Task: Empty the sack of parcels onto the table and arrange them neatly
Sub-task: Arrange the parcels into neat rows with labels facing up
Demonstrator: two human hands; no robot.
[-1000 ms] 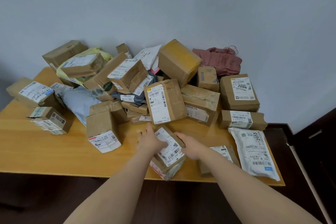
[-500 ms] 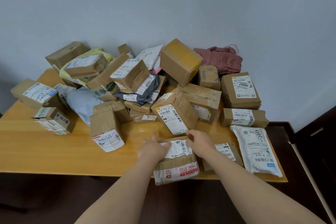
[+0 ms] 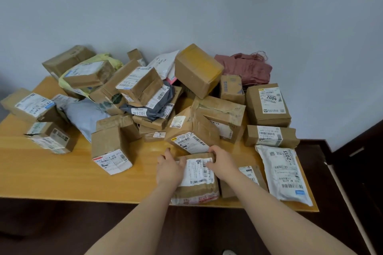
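Wooden table [image 3: 51, 176] heaped with parcels, labels reading "2004" [image 3: 271, 98] and "2013" [image 3: 289, 155]. Left hand [image 3: 170, 168] and right hand [image 3: 222, 161] clasp a taped brown parcel [image 3: 196, 184] at the near edge; the pink sack [image 3: 246, 68] lies crumpled at the back.

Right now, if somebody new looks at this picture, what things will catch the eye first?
First, the jumbled heap of brown cardboard parcels covering the far half of the yellow wooden table. Next, the left hand and right hand gripping a taped brown parcel with a white label at the near edge. A crumpled pink fabric sack lies at the far right, by the wall.
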